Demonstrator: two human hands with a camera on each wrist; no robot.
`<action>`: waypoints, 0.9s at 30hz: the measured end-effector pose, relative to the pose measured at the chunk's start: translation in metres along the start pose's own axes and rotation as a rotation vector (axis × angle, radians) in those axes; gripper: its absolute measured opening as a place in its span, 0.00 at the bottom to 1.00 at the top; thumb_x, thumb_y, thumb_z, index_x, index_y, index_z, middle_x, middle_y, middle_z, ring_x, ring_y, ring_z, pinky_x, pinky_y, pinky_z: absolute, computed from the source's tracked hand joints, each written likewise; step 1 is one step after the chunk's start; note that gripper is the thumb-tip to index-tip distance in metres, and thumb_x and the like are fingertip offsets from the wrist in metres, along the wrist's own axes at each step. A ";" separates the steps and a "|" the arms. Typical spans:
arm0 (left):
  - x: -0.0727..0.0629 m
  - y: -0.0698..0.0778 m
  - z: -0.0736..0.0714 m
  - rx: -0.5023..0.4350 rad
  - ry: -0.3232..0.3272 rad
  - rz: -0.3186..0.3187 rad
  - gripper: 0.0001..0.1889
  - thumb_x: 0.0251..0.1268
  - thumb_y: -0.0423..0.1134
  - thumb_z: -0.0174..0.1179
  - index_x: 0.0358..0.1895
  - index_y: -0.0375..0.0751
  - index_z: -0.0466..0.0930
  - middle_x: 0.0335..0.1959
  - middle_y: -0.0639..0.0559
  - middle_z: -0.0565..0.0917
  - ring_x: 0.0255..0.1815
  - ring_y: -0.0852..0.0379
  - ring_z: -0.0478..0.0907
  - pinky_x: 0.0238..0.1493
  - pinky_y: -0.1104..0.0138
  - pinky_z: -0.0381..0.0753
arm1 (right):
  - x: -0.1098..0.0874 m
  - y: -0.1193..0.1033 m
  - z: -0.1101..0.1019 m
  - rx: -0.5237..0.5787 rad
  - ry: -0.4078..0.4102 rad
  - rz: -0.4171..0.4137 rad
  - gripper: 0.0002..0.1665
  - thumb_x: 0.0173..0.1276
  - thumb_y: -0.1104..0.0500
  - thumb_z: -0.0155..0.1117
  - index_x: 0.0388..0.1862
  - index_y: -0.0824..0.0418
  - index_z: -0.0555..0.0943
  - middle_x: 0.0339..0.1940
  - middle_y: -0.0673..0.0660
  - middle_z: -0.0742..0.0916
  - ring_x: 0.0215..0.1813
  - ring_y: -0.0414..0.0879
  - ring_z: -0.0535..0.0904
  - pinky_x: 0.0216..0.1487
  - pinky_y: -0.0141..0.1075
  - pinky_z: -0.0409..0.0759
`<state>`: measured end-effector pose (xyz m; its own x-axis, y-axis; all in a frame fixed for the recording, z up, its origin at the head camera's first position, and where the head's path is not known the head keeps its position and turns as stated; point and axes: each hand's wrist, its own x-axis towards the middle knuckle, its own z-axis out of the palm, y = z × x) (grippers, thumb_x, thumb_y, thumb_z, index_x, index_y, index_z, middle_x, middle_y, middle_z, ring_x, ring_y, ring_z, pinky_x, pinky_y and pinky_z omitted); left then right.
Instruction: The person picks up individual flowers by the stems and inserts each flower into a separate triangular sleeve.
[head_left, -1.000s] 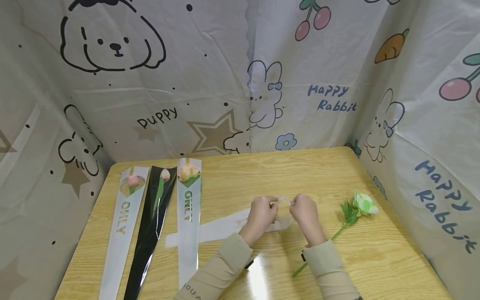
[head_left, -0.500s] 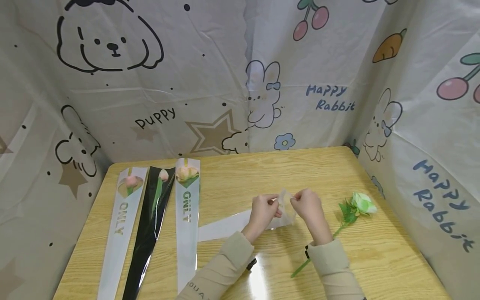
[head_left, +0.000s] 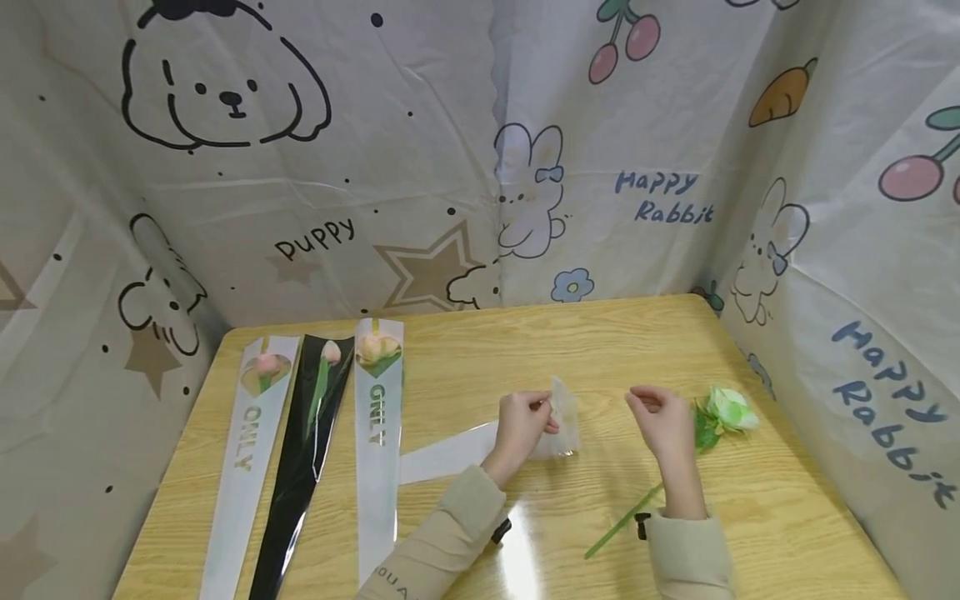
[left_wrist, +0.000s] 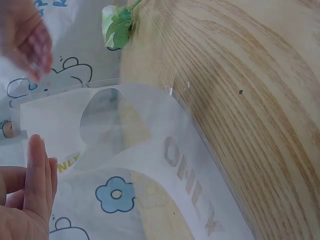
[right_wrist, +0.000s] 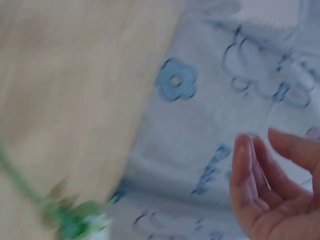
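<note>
My left hand [head_left: 517, 429] pinches the wide end of a white flower sleeve [head_left: 450, 454] with a clear window, lifting that end above the table. In the left wrist view, gold lettering and the clear window [left_wrist: 102, 122] show beside the left fingers. My right hand [head_left: 663, 425] is apart from the sleeve, fingers loosely bent; the right wrist view shows a gap between thumb and fingertips. Close to it on the right lies an artificial flower with a pale green-white bloom [head_left: 731, 408], leaves and a green stem [head_left: 622, 521]. The right forearm hides part of the stem.
Left of the hands lie a white sleeve [head_left: 240, 475] with a pink tulip, a black sleeve [head_left: 291, 483] with another, and a white sleeve [head_left: 375, 483] with a peach bloom. The last crosses the held sleeve's narrow end. A printed cloth [head_left: 435, 167] walls the wooden table [head_left: 465, 358].
Both hands were pinching the sleeve's wide end, which was raised and spread. The right hand has let go and moved right toward the green-white flower; the left hand stays at the sleeve.
</note>
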<state>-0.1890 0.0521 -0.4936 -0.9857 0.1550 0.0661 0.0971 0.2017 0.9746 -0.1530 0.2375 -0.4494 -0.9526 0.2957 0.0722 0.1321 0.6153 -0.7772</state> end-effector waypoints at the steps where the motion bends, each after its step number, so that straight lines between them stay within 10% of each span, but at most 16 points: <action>1: 0.000 0.000 0.000 -0.005 0.002 -0.006 0.13 0.57 0.21 0.50 0.44 0.21 0.78 0.19 0.41 0.82 0.14 0.56 0.80 0.20 0.70 0.81 | -0.002 0.007 -0.003 -0.004 0.072 0.016 0.15 0.65 0.61 0.57 0.43 0.72 0.80 0.39 0.69 0.84 0.41 0.59 0.81 0.39 0.44 0.80; 7: 0.001 0.000 0.002 -0.017 0.015 0.000 0.13 0.56 0.21 0.50 0.43 0.22 0.78 0.17 0.40 0.82 0.14 0.54 0.80 0.19 0.68 0.81 | -0.015 0.048 -0.013 -0.117 0.221 0.143 0.11 0.62 0.66 0.56 0.37 0.75 0.80 0.32 0.70 0.83 0.33 0.61 0.79 0.34 0.49 0.76; 16: 0.002 0.000 0.002 -0.016 0.006 0.001 0.13 0.56 0.21 0.50 0.43 0.21 0.78 0.18 0.41 0.81 0.14 0.53 0.80 0.19 0.70 0.80 | -0.031 0.085 -0.015 -0.205 0.085 0.269 0.14 0.60 0.65 0.59 0.33 0.79 0.80 0.33 0.73 0.83 0.32 0.64 0.78 0.32 0.53 0.76; 27: 0.002 0.001 0.002 -0.010 0.008 0.017 0.12 0.56 0.21 0.50 0.42 0.21 0.79 0.18 0.40 0.81 0.13 0.54 0.80 0.18 0.72 0.79 | -0.029 0.097 -0.006 -0.167 -0.004 0.381 0.15 0.58 0.61 0.61 0.28 0.76 0.79 0.19 0.62 0.82 0.19 0.47 0.72 0.18 0.35 0.68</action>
<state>-0.1902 0.0547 -0.4935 -0.9851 0.1503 0.0841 0.1122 0.1895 0.9754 -0.1107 0.2930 -0.5234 -0.8281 0.5224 -0.2035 0.5174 0.5725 -0.6360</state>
